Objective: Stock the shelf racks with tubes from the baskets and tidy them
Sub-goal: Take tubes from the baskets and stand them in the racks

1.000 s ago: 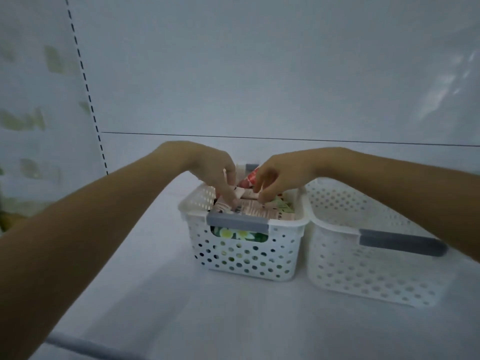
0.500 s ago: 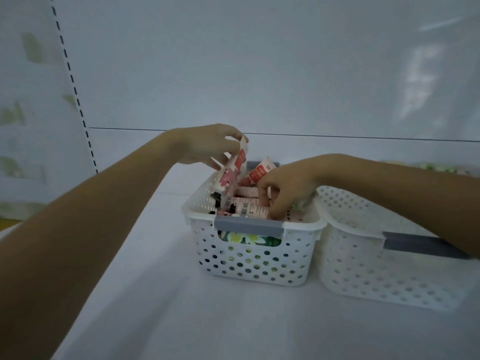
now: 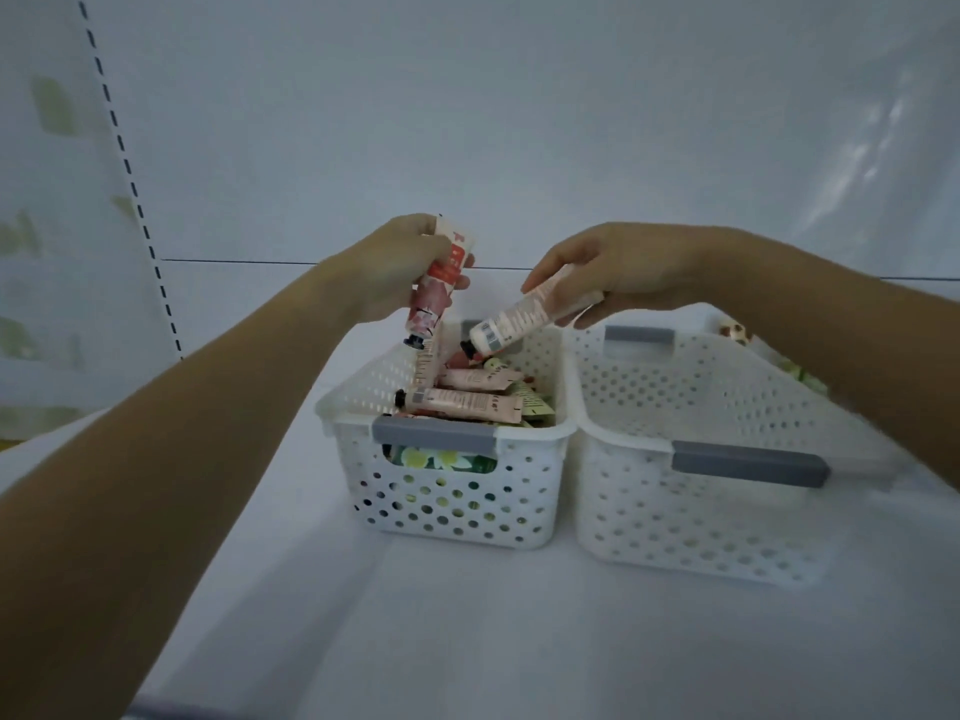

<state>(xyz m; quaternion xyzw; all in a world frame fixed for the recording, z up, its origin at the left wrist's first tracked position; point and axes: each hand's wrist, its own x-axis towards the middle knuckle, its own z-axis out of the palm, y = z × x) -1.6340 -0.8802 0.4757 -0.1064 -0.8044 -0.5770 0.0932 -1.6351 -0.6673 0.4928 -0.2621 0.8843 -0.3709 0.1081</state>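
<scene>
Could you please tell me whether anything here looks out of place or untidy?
Yes: the tubes in the left basket lie jumbled, crossing at odd angles. A few small items sit loose behind the right basket, partly hidden by the right arm.

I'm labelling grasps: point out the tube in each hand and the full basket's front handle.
Left-hand tube (image 3: 432,302), head view, printed middle.
Right-hand tube (image 3: 514,317), head view, pale body.
Front handle (image 3: 434,433), head view, bar's centre.
</scene>
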